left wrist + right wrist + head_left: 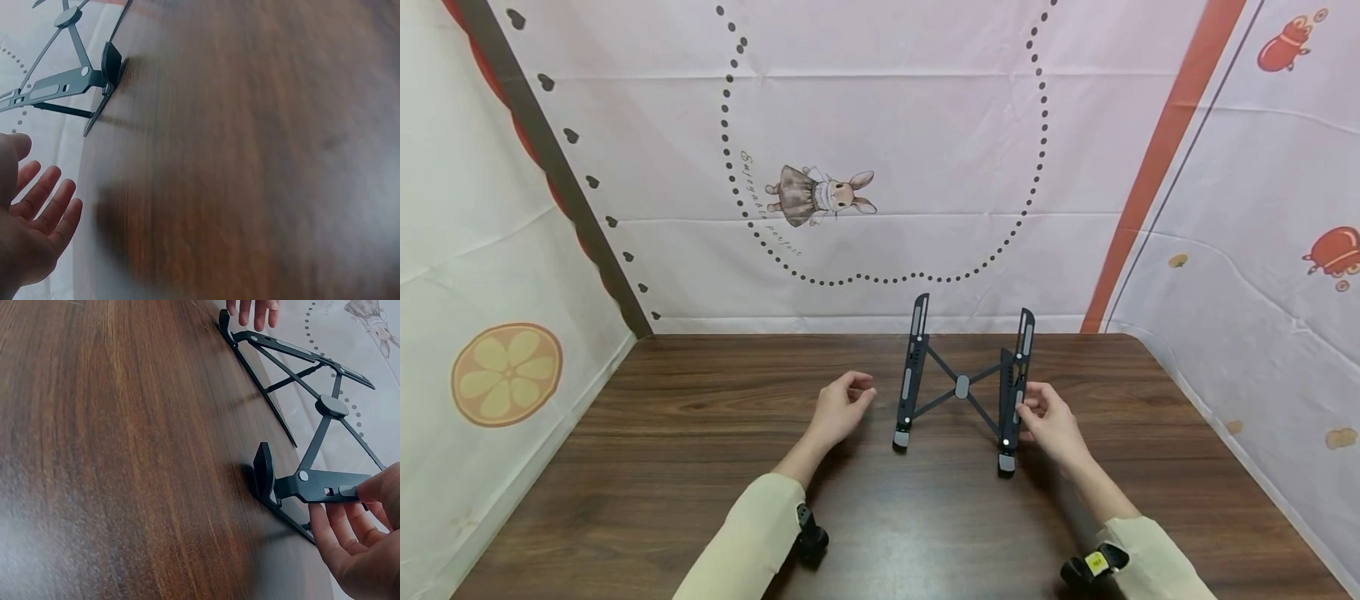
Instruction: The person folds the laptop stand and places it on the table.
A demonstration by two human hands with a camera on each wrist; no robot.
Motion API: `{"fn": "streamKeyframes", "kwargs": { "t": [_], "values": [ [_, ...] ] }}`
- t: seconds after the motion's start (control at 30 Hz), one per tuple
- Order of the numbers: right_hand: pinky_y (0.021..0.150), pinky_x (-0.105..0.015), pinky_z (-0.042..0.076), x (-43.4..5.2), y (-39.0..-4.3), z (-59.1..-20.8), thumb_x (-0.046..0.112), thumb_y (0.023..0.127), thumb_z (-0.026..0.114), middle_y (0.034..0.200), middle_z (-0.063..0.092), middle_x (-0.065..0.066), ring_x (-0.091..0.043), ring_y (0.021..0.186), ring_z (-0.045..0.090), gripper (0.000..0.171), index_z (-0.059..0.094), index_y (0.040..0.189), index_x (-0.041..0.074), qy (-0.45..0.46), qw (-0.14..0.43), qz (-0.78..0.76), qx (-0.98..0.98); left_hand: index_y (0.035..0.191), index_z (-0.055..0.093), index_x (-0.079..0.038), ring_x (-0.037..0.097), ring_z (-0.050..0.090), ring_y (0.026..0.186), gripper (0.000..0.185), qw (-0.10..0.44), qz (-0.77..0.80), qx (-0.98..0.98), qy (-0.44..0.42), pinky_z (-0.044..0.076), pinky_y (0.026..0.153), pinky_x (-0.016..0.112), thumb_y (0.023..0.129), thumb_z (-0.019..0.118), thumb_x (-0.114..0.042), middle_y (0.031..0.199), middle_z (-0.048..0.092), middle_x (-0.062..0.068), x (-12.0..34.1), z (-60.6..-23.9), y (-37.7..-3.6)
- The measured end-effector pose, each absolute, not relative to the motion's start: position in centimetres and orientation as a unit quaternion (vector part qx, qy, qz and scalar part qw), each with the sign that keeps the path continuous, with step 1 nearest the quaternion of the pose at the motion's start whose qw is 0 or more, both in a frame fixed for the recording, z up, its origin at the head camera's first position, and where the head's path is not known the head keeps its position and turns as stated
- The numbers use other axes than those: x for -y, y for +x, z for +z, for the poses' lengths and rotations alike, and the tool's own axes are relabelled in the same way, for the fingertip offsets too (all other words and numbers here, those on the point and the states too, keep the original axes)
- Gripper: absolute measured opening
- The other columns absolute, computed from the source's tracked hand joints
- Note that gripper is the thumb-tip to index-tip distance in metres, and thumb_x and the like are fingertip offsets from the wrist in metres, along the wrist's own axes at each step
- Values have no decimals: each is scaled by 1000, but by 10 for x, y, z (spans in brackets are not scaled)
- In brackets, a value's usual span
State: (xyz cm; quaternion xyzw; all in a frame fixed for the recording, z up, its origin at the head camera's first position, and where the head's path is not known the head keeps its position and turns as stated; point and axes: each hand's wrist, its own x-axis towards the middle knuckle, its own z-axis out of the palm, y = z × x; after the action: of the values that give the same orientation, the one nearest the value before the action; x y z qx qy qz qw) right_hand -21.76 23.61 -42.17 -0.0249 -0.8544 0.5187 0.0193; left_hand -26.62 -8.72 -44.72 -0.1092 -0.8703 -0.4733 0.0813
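Observation:
A dark grey folding stand (962,386) sits opened on the wooden table (700,433), its two rails tilted up toward the back and joined by an X-shaped cross brace. My right hand (1026,410) pinches the right rail near its lower end. In the right wrist view the thumb lies on top of the rail and the fingers (331,534) curl beneath it, by the stand (330,406). My left hand (857,392) hovers just left of the left rail, fingers relaxed and holding nothing. In the left wrist view the left hand (44,194) is open, apart from the stand (56,84).
A pink printed cloth backdrop (880,167) with a rabbit figure hangs behind the table, and cloth walls (490,275) close in the left and right sides. The table's right edge (1195,400) runs near the right wall. Bare wood lies in front of the stand.

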Motion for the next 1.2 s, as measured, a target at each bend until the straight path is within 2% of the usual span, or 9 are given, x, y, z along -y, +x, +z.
{"fn": "streamKeyframes", "kwargs": {
  "t": [0.33,0.6,0.87,1.2],
  "values": [
    [70,-36,55,-235,-218,-422,9,94,48,106,55,-18,-19,87,58,37,38,129,4,-36,18,527,849,113,61,-5,16,63,87,28,57,-491,862,-110,51,75,30,89,60,-20,101,65,5,70,-444,-271],
    [70,-36,55,-234,-218,-422,9,95,48,106,56,-19,-22,87,59,37,38,130,5,-37,18,531,847,114,60,-4,17,64,87,29,45,-514,849,-114,52,76,29,89,61,-19,101,67,7,57,-441,-274],
    [71,-37,55,-234,-217,-421,11,95,47,109,55,-21,-19,86,59,37,37,131,4,-40,6,530,847,113,61,-6,15,66,84,28,23,-546,832,-92,53,67,24,88,62,-18,99,68,8,46,-444,-278],
    [70,-36,55,-235,-218,-422,10,95,47,107,56,-21,-17,83,60,35,39,128,4,-42,9,528,848,112,63,-3,11,65,74,27,16,-550,831,-83,53,60,23,88,62,-15,88,68,6,35,-443,-280]
  ]
}}
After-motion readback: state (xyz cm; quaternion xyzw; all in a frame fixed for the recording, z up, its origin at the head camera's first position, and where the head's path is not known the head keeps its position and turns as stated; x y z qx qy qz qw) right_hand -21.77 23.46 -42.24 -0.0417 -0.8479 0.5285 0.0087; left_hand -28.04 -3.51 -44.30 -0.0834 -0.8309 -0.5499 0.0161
